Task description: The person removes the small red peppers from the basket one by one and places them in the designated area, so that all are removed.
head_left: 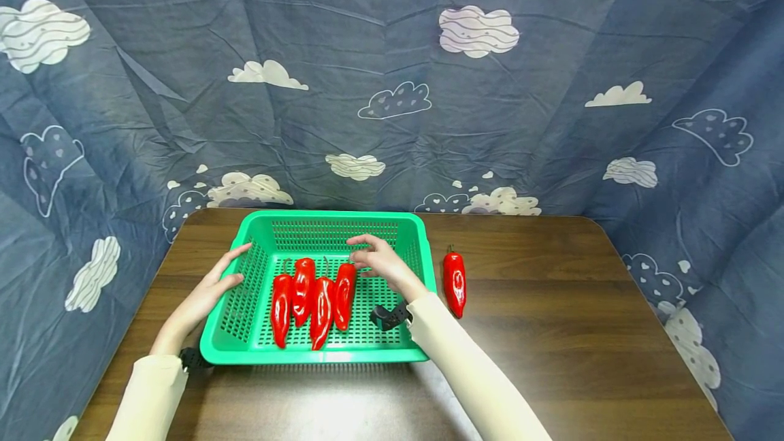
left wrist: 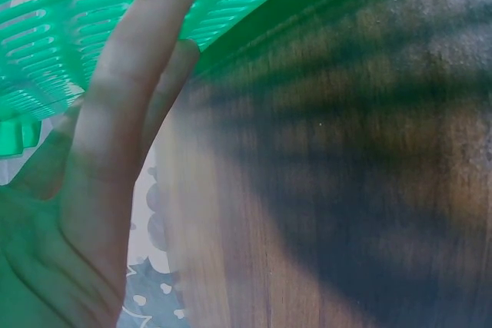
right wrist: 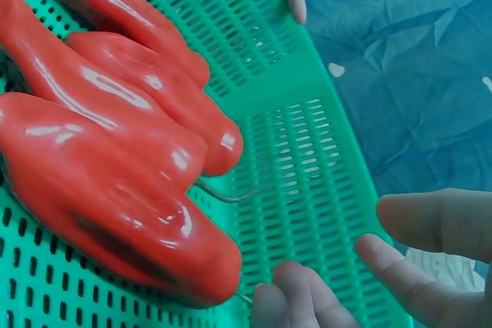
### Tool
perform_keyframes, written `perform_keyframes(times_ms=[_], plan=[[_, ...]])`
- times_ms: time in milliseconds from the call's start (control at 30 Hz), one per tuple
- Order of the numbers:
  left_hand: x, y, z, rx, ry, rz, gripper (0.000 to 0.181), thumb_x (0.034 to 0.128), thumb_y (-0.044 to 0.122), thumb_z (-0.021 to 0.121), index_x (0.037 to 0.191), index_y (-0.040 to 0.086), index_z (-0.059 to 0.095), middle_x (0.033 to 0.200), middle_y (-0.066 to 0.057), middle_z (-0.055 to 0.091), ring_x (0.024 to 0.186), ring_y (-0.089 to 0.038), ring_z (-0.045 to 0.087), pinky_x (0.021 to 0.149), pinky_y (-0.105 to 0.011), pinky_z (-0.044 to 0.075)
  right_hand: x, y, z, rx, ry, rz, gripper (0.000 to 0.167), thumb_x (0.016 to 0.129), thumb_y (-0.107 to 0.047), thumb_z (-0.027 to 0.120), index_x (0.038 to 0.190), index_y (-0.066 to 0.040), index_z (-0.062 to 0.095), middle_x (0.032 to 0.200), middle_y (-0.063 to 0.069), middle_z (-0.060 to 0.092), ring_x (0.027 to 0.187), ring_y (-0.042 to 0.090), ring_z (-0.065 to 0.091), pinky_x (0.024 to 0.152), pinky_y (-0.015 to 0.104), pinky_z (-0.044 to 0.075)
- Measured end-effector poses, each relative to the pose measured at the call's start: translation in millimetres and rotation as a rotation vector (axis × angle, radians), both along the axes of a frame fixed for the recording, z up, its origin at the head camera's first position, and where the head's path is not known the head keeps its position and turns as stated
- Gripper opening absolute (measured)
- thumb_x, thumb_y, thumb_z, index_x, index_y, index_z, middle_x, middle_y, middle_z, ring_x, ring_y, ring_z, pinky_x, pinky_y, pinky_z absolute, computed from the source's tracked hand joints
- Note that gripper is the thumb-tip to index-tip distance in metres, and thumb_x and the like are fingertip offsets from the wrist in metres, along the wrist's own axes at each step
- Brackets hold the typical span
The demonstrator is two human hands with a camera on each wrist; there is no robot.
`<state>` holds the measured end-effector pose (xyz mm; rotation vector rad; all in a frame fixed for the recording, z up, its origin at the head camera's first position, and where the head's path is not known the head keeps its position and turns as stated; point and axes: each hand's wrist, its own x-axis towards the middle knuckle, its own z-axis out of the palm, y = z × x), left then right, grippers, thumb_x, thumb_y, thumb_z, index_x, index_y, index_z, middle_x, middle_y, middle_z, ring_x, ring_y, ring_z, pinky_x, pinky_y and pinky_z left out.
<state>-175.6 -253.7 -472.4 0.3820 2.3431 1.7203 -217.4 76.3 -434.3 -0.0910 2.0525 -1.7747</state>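
Note:
My left hand (head_left: 205,295) rests against the left side of the green plastic basket (head_left: 318,356). In the left wrist view its straight fingers (left wrist: 115,113) lie along the basket's slotted outer wall. Over the right half of the basket hovers my right hand (head_left: 384,264), fingers spread and slightly bent, holding nothing. Closest to it is the rightmost red pepper (head_left: 345,297) in the basket; in the right wrist view the fingertips (right wrist: 288,282) are near that pepper's stem end. Several red peppers (head_left: 303,291) lie side by side on the basket floor, stems toward the far wall.
Another red pepper (head_left: 454,283) lies on the brown wooden table (head_left: 551,332), just right of the basket. Behind the table hangs a blue curtain (head_left: 392,53) with white cloud prints. Each wrist wears a black camera mount (head_left: 389,317).

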Motion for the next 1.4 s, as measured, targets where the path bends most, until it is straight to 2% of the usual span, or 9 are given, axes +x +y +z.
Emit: perform_keyframes(times_ms=[367,600,700,800,900,967,1100,1233,1400], plan=[[-0.8,0.4,0.1,0.001,0.003,0.001,0.058,0.0994,0.009,0.044,0.152,0.012,0.019,0.157,-0.017,0.005,0.137,-0.042,0.005,0.1,-0.068,0.011,-0.7,-7.7,-9.6,0.09,-0.046,0.015,0.038,0.091,-0.003,0.057,0.128,0.001,0.053,0.113,0.02,0.061,0.1,0.038,0.059,0.086,0.053,0.047],[-1.3,0.6,0.4,-0.009,0.012,0.001,0.058,0.0993,0.01,0.044,0.152,0.011,0.019,0.156,-0.018,0.005,0.136,-0.043,0.007,0.1,-0.068,0.013,0.5,-11.2,-14.9,0.161,-0.043,0.04,0.038,0.088,-0.003,0.059,0.126,-0.001,0.056,0.094,0.012,0.062,0.086,0.027,0.057,0.081,0.052,0.049],[-1.2,0.3,0.5,-0.007,0.013,0.001,0.058,0.0992,0.01,0.044,0.152,0.01,0.019,0.156,-0.019,0.006,0.136,-0.043,0.007,0.1,-0.068,0.012,0.9,-12.5,-18.1,0.195,-0.038,0.06,0.04,0.087,-0.004,0.06,0.127,-0.003,0.057,0.09,0.01,0.062,0.085,0.026,0.057,0.077,0.05,0.05],[-0.7,-0.2,0.8,-0.009,0.01,-0.001,0.058,0.0993,0.01,0.044,0.152,0.01,0.019,0.156,-0.019,0.005,0.137,-0.043,0.005,0.1,-0.068,0.011,1.8,-14.0,-21.3,0.224,-0.037,0.076,0.042,0.087,-0.004,0.06,0.129,-0.004,0.057,0.101,0.011,0.063,0.094,0.028,0.059,0.077,0.052,0.05],[0.1,-0.6,1.4,-0.015,0.008,0.0,0.059,0.0993,0.01,0.044,0.152,0.01,0.019,0.156,-0.019,0.004,0.137,-0.044,0.003,0.1,-0.069,0.01,3.1,-15.8,-23.6,0.251,-0.039,0.096,0.044,0.086,-0.004,0.061,0.13,-0.005,0.057,0.12,0.013,0.058,0.101,0.03,0.059,0.079,0.055,0.049],[0.4,-0.9,1.8,-0.021,0.009,0.0,0.059,0.0992,0.01,0.044,0.152,0.01,0.019,0.157,-0.019,0.004,0.137,-0.044,0.002,0.1,-0.07,0.01,3.8,-17.0,-24.2,0.266,-0.041,0.114,0.045,0.086,-0.005,0.062,0.131,-0.006,0.057,0.126,0.014,0.054,0.102,0.031,0.058,0.08,0.057,0.048],[0.2,-1.3,2.0,-0.025,0.01,0.001,0.059,0.0988,0.009,0.045,0.152,0.009,0.019,0.157,-0.02,0.004,0.137,-0.044,0.002,0.099,-0.07,0.01,4.6,-18.2,-23.8,0.289,-0.028,0.137,0.045,0.087,-0.004,0.062,0.132,-0.006,0.057,0.123,0.013,0.056,0.092,0.025,0.058,0.077,0.053,0.049],[-0.1,-1.3,1.9,-0.027,0.013,-0.002,0.059,0.0988,0.01,0.045,0.152,0.009,0.019,0.157,-0.019,0.004,0.138,-0.045,0.002,0.099,-0.071,0.009,5.0,-18.5,-23.5,0.306,0.002,0.121,0.043,0.086,-0.001,0.062,0.129,-0.005,0.059,0.11,0.011,0.06,0.071,0.02,0.053,0.068,0.044,0.049],[-0.6,-0.6,0.8,-0.025,0.011,-0.004,0.059,0.0992,0.011,0.045,0.152,0.01,0.019,0.157,-0.019,0.003,0.138,-0.045,0.001,0.099,-0.071,0.01,5.7,-17.3,-21.3,0.286,0.009,0.093,0.041,0.086,0.0,0.063,0.126,-0.005,0.06,0.101,0.011,0.063,0.065,0.017,0.051,0.064,0.039,0.047]])
